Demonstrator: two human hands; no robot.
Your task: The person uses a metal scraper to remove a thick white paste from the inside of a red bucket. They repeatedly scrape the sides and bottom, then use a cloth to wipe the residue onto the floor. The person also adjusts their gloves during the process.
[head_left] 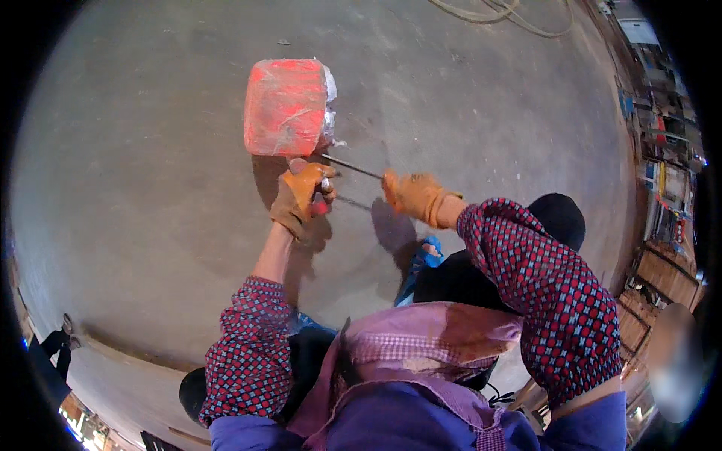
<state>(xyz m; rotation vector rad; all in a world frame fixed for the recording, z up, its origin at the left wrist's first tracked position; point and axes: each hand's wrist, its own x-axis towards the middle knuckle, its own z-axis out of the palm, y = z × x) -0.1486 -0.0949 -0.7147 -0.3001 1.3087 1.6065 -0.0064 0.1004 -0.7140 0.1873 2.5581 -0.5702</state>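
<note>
A scuffed red block-shaped object point(286, 109) with rounded corners is in front of me, crumpled silvery material point(329, 105) along its right side. Whether it is a container or solid, I cannot tell. My left hand point(304, 192), in a worn orange glove, is at its lower edge with fingers curled. Small white and red bits show at those fingers; what they grip is unclear. My right hand point(417, 197), also in an orange glove, is closed around one end of a thin metal rod point(352, 166). The rod's other end reaches the object's lower right corner.
Grey concrete floor point(165, 210) surrounds the object. A loop of pale hose or cable point(519, 15) lies at the far right. Cluttered shelves and wooden crates point(665, 274) line the right side. Another person's dark-clothed leg point(53, 361) is at the left rim. My knees are bent below my arms.
</note>
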